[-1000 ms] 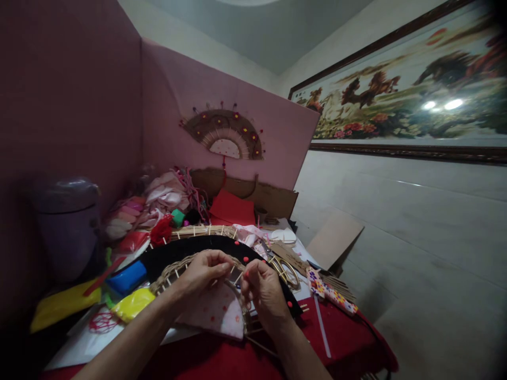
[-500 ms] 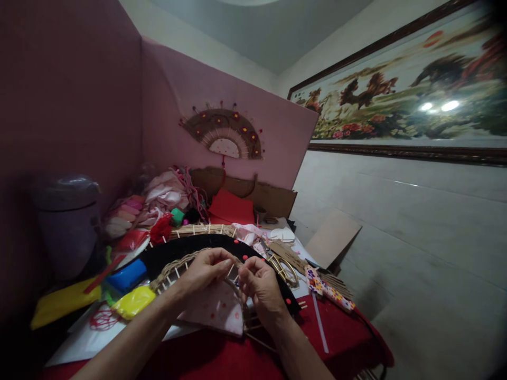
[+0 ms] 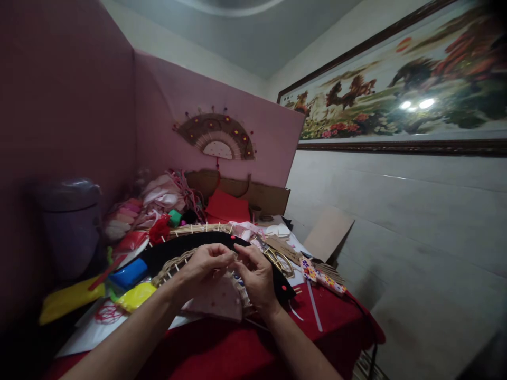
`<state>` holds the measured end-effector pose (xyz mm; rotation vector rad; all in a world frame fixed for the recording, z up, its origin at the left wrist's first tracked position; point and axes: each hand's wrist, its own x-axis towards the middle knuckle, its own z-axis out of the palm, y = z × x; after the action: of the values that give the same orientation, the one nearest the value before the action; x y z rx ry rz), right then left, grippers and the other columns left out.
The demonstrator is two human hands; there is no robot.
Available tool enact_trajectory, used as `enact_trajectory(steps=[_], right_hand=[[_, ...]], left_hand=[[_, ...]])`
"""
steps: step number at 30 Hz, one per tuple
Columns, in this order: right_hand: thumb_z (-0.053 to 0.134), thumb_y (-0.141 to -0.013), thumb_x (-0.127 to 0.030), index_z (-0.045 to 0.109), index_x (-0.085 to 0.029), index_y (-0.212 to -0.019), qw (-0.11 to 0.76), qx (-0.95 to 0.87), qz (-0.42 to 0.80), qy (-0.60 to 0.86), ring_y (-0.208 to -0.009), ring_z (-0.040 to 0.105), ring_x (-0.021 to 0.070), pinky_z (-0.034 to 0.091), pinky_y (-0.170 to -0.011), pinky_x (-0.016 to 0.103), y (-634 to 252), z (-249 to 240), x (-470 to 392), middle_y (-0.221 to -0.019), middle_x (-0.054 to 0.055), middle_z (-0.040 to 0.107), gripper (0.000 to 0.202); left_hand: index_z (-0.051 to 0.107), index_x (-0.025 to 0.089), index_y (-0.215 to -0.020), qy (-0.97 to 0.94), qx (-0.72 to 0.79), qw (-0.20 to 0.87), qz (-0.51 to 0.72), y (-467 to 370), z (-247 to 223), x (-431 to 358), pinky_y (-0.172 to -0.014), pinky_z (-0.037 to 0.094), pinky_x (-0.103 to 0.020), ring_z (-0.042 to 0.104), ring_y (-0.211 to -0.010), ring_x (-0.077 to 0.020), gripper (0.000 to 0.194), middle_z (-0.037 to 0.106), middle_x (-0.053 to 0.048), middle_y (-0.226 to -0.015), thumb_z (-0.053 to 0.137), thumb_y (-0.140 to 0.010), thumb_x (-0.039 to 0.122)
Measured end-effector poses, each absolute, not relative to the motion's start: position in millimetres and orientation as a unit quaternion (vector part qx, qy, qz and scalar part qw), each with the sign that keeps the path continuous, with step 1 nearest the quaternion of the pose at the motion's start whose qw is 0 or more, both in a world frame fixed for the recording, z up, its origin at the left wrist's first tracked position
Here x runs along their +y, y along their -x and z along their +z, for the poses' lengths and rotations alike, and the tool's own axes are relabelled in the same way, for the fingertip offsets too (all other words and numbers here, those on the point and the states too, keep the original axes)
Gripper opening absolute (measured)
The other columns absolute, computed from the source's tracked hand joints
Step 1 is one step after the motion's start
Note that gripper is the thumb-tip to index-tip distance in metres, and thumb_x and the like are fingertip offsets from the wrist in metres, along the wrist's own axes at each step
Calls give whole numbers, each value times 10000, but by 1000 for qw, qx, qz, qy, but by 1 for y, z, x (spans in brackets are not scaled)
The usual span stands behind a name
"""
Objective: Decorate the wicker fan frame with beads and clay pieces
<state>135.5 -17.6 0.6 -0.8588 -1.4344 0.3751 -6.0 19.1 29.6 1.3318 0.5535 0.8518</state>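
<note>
Both hands meet above a fan-shaped craft piece on the table. Its black band [image 3: 166,252] carries small red dots, with a woven twine band [image 3: 174,265] inside it and a pale pink spotted panel [image 3: 216,302] nearest me. My left hand [image 3: 208,264] is closed in a pinch, thumb against forefinger. Close by on the right, my right hand [image 3: 255,272] also pinches, its fingertips almost touching the left ones. Whatever lies between the fingertips is too small to make out. Part of the woven band is hidden behind the hands.
Gold-handled scissors [image 3: 281,261] and a flower-patterned glue gun [image 3: 320,277] lie to the right. Yellow packet [image 3: 137,296] and blue packet [image 3: 129,275] sit left. A finished fan [image 3: 219,134] hangs on the pink board [image 3: 269,124]. Red cloth [image 3: 222,351] covers the table.
The view has shifted slightly. My right hand's fingers have spread and lifted a little near the left fingertips. A thin white strip now shows right of my right wrist.
</note>
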Motion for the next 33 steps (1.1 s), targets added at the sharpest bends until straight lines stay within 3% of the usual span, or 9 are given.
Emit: enact_trajectory(steps=[4,7,10,14,18,21,28,33], right_hand=[[635,-784,-195,673,-203,-898,622,-663,81,407,-661,496,129,405,-608,246,-136,2,-21,-768,10,560,120],[577,-832,-205,661,-204,-887,605,-678,30,416,-708,524,144,416,-646,259,-137,0,-23,-797,28,586,101],[537,-862,-219,649,-197,-847,595,-682,-2,424,-716,532,151,414,-662,268,-138,-2,-23,-768,33,588,116],[513,-875,-235,637,-192,-816,587,-682,-19,435,-722,538,157,414,-657,272,-138,-3,-22,-762,43,583,144],[508,-878,-232,632,-192,-810,581,-688,-33,434,-714,539,156,410,-650,269,-138,-3,-23,-758,44,587,146],[507,-879,-231,632,-190,-809,577,-689,-42,437,-713,541,157,409,-651,269,-139,-3,-23,-756,46,592,149],[511,-871,-208,638,-192,-820,582,-688,-49,431,-731,555,158,412,-663,269,-138,-4,-25,-776,50,612,138],[509,-875,-216,630,-195,-819,565,-702,-59,429,-726,560,164,406,-653,270,-138,-5,-25,-772,56,612,135]], left_hand=[[492,148,-643,-554,230,697,393,7,31,18,-410,167,-189,322,-422,-35,375,441,52,-522,726,-644,441],[524,132,-674,-553,235,699,388,7,29,20,-406,171,-190,306,-418,-34,396,435,44,-532,635,-716,511],[521,132,-686,-558,212,694,403,7,27,24,-418,188,-184,319,-440,-38,364,439,43,-538,669,-700,464],[468,152,-653,-561,210,677,428,8,26,25,-419,205,-172,318,-443,-34,361,418,62,-521,738,-637,392],[423,165,-608,-563,257,664,419,7,27,24,-370,150,-178,256,-381,-24,433,376,76,-466,673,-671,512],[458,160,-625,-565,278,656,415,7,27,25,-352,124,-182,262,-358,-28,441,389,70,-456,630,-689,560],[461,166,-659,-560,264,649,443,8,24,28,-359,146,-163,266,-362,-21,401,395,88,-450,759,-584,423],[515,143,-683,-563,246,651,447,8,23,29,-375,178,-168,285,-377,-21,377,418,72,-479,702,-653,469]])
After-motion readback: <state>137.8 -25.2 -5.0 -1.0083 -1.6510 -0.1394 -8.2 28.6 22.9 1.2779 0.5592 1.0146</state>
